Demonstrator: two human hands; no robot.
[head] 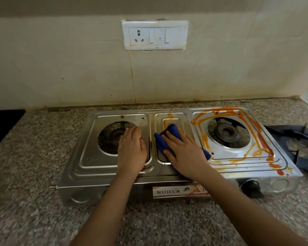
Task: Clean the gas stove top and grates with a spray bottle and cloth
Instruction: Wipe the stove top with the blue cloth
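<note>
A steel two-burner gas stove [89, 167] sits on the granite counter with its grates off. Orange-red sauce smears ring the right burner [227, 133] and run along the stove's right edge. My right hand [183, 153] presses a blue cloth [164, 141] flat onto the middle panel between the burners. My left hand [132, 150] lies flat, fingers together, on the steel beside the left burner [110, 137], holding nothing. No spray bottle shows.
Dark grates [299, 142] lie on the counter right of the stove. A black surface [2, 125] sits at the far left. A white socket-and-switch plate [154, 35] is on the wall behind. Speckled granite counter [34, 201] extends in front.
</note>
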